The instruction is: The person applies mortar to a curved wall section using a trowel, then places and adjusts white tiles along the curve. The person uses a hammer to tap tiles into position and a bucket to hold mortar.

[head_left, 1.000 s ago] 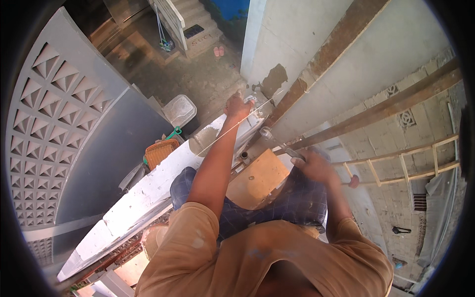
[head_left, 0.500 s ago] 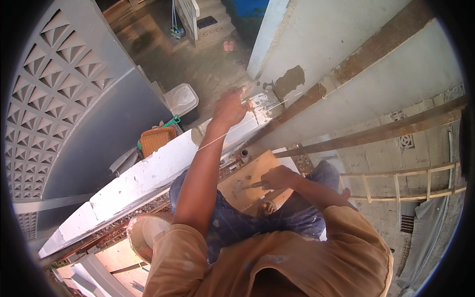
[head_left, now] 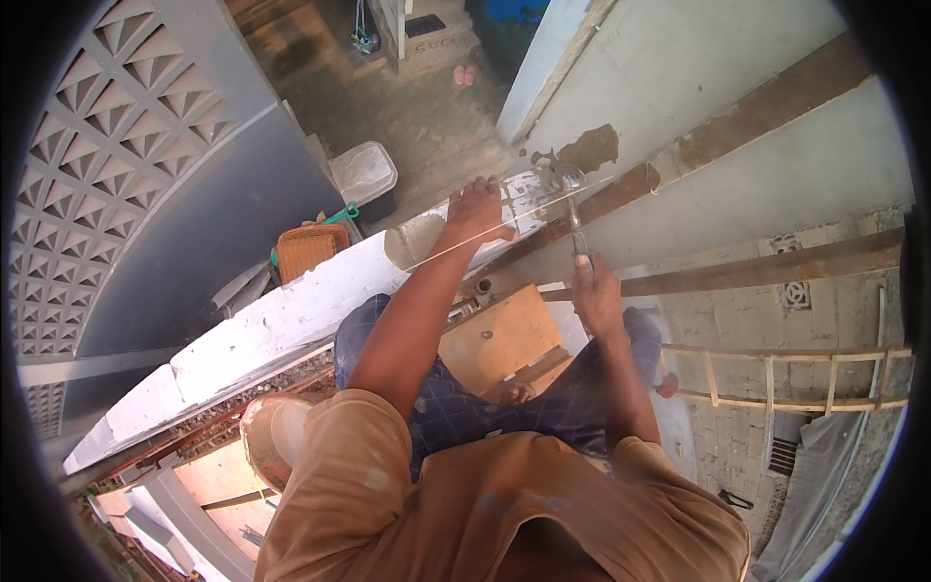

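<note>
Since half a second ago the right hand (head_left: 595, 296) has swung its hand tool (head_left: 579, 231) away from the lap and up to the far end of the white wall (head_left: 291, 303), while the left hand (head_left: 475, 213) stays over that wall. Nearest are the person's brown shirt (head_left: 349, 466), dusted with pale smears, and dark blue checked trousers (head_left: 436, 400). A round, dusty container (head_left: 267, 441) stands to the left of the shirt, and a wooden board (head_left: 504, 339) lies between the knees. Beyond the right knee, the right hand is wrapped around the tool's handle, thumb along it; the metal head points away, beside wet grey mortar (head_left: 549, 182), and whether the two touch cannot be told. The left hand reaches across the wall's top, palm down, and whether it grips anything is unclear. A taut pale string (head_left: 543, 208) crosses above the wall, passing near the left wrist, and a damp grey patch (head_left: 417, 241) marks the top just left of that wrist. Past the wall sit an orange basket (head_left: 310, 250) and a tub with a whitish top (head_left: 364, 167). A brown timber beam (head_left: 718, 126) slants along the pale wall (head_left: 718, 48) at right. Farthest off, pink slippers (head_left: 465, 76) lie near concrete steps (head_left: 436, 60).
</note>
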`<state>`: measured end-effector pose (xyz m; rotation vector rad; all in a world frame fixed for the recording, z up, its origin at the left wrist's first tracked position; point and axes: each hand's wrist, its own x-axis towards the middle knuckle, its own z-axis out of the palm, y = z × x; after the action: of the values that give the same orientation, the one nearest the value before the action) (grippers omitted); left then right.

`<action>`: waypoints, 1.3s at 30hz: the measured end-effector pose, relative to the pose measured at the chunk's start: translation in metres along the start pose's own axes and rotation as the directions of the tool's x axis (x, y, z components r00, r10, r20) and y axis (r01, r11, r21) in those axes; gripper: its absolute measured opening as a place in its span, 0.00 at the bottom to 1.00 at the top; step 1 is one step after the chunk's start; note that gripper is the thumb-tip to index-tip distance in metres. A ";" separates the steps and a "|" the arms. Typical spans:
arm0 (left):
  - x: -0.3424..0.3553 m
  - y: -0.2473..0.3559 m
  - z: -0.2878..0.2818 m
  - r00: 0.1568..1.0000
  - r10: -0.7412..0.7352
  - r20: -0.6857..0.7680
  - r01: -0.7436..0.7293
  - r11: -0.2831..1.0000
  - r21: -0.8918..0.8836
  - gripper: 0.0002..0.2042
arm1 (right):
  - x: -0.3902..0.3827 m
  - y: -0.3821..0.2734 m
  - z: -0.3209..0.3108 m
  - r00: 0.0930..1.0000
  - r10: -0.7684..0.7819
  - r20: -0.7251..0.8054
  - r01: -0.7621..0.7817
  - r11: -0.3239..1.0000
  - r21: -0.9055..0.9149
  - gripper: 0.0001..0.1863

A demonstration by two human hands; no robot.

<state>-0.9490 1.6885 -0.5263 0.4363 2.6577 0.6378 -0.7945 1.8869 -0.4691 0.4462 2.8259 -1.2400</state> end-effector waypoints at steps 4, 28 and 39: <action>0.001 0.000 0.001 1.000 0.002 0.011 -0.002 1.000 -0.010 0.56 | 0.004 0.021 0.026 0.963 -0.243 -0.114 0.222 0.960 -0.169 0.21; 0.017 0.008 0.012 0.996 -0.091 -0.025 0.088 0.992 -0.093 0.37 | 0.022 0.015 0.020 0.998 -0.035 0.047 0.039 0.996 -0.077 0.26; 0.042 0.027 0.004 0.989 -0.143 0.025 0.145 0.983 -0.115 0.34 | 0.017 0.033 0.026 0.988 0.116 0.098 -0.118 0.993 0.022 0.27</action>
<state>-0.9788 1.7283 -0.5282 0.2136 2.5906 0.7356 -0.8046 1.8934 -0.5129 0.5301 2.6642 -1.2448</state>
